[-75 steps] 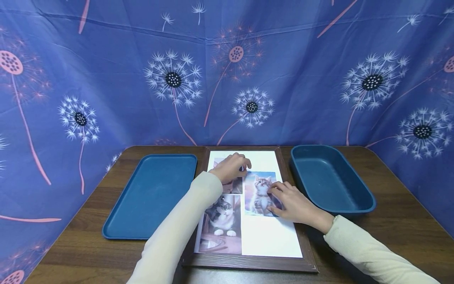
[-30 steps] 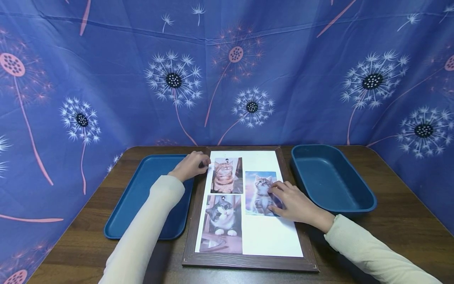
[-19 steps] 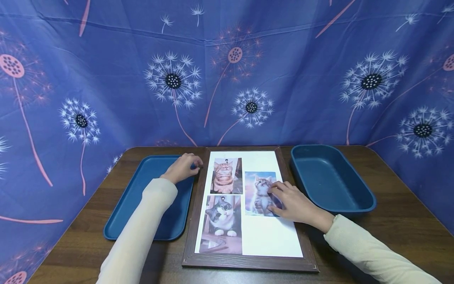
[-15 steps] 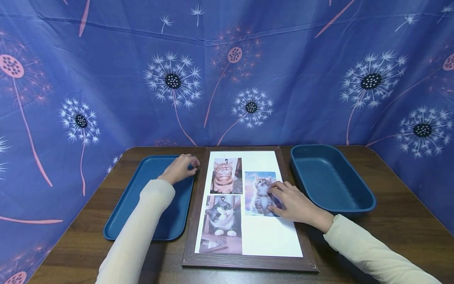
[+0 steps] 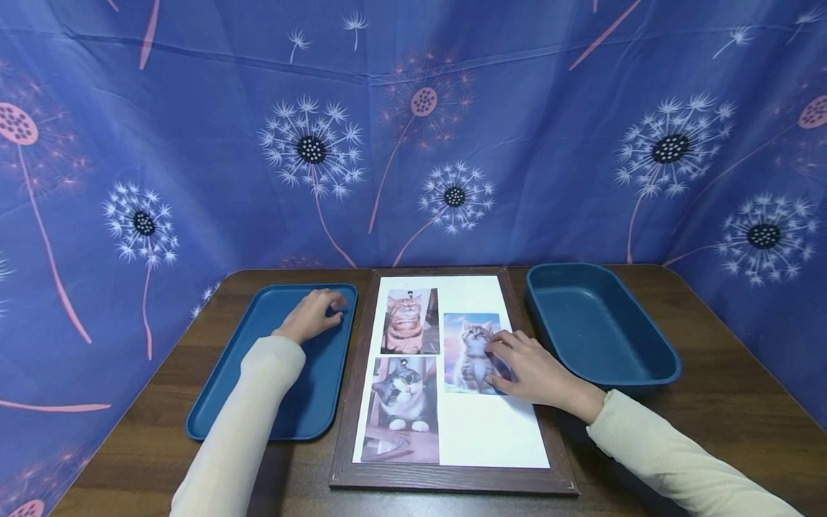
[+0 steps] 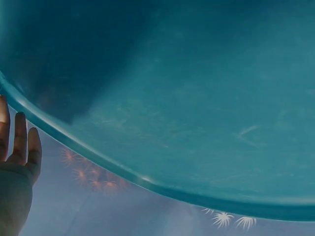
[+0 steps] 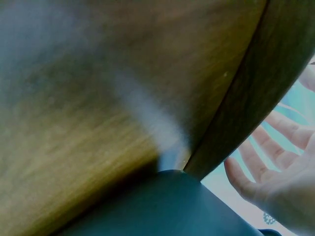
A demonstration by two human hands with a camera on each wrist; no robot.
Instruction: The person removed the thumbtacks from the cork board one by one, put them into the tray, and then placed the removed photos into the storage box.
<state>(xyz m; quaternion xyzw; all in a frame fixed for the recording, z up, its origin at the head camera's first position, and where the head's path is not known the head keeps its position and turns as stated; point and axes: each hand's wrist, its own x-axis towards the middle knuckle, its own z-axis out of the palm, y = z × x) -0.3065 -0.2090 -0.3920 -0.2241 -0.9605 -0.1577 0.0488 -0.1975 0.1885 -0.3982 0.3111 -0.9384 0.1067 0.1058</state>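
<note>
The kitten photo (image 5: pixel 468 353) lies flat on the board (image 5: pixel 491 438) near its right edge, its right side beneath the fingertips of the right hand (image 5: pixel 533 370), which rest on it loosely spread. The left hand (image 5: pixel 310 316), fingers slack and released, is over the tray (image 5: pixel 310 406) near its far right corner.

- Right hand (image 5: pixel 533 370) covers the lower right part of the kitten photo (image 5: pixel 470 352).
- Left hand (image 5: pixel 310 316) has blurred fingertips; whether it touches the tray (image 5: pixel 313 402) beneath is unclear.
- Left sleeve (image 5: pixel 239 424) and right sleeve (image 5: pixel 672 452) run off the bottom edge.
- Dark specks (image 5: pixel 410 294) atop two cat photos (image 5: pixel 405 409) are too small to identify.
- Each wrist view crops its hand; the right's tabletop (image 7: pixel 74 123) is blurred.
</note>
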